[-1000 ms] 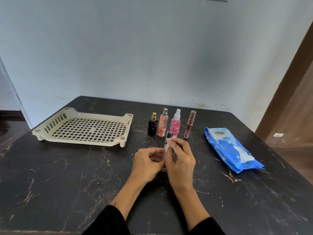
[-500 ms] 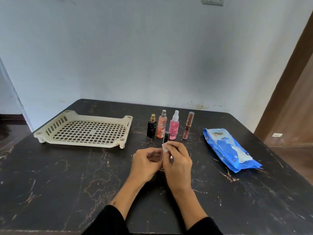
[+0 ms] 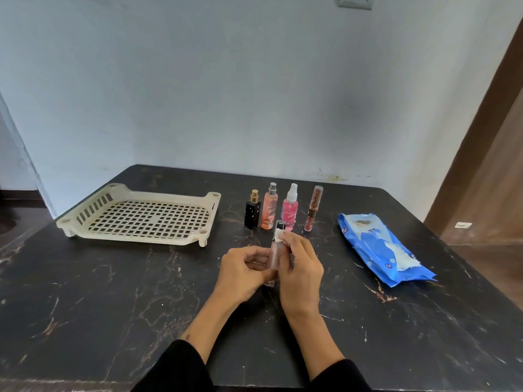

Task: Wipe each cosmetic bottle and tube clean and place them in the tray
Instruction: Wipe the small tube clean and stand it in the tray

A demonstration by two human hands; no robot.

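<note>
Step in hand: wiping of the first item. The left hand (image 3: 243, 271) holds a slim clear tube (image 3: 274, 257) with a dark cap upright above the desk (image 3: 113, 292), its fingers curled round the lower body. The right hand (image 3: 301, 267) pinches a small white wipe (image 3: 279, 236) against the tube just below the cap. Both grips are therefore closed on something: the left on the tube, the right on the wipe.

Items not yet handled stand in a row just beyond the grips: a black bottle (image 3: 252, 215) with a gold cap, an orange spray bottle (image 3: 269, 207), a pink spray bottle (image 3: 290, 212) and a brown tube (image 3: 312, 210). All four stand upright and close together.

The cream tray (image 3: 68, 222) lies beyond and to the left of the left grip, well apart from it. No cosmetic item is inside it.

A blue wipes pack (image 3: 379, 247) lies to the right of the right grip, with a white sheet showing at its opening.

Judged progress: early; no item has been placed.

Next move, as judged: finish the wipe along the tube's full length, then carry the tube leftward and set it on the tray's grid floor. Laying it flat should stop so narrow a tube from toppling on the open grid.
</note>
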